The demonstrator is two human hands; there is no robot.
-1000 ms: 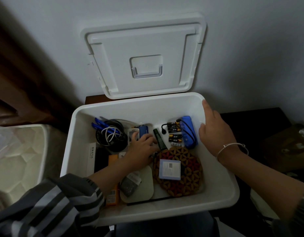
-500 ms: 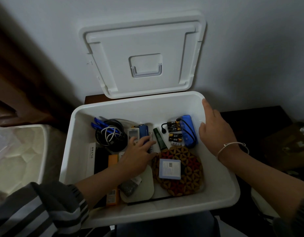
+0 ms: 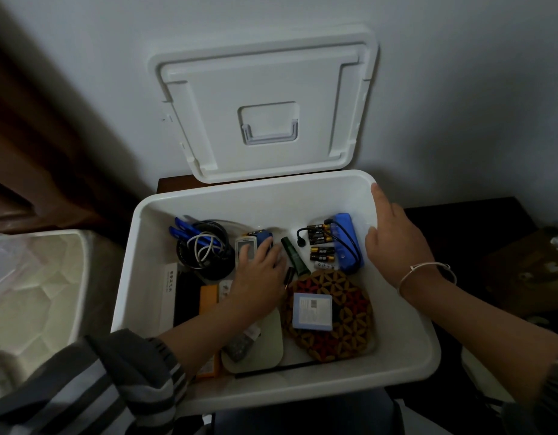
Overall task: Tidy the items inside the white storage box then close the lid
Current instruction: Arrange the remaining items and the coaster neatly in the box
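As you tidy, left hand (image 3: 259, 279): has slid to the far wall of the box (image 3: 208, 205), fingers apart on the meter (image 3: 244, 243).
Right hand (image 3: 397, 246): fingers loose on right rim.
Lid (image 3: 265, 89): open; sorting unfinished.

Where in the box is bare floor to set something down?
Bare floor runs between the woven mat and the box's right wall, to the front corner. A strip lies by the back wall between cable coil and blue case. The left half, around the left hand, is packed.
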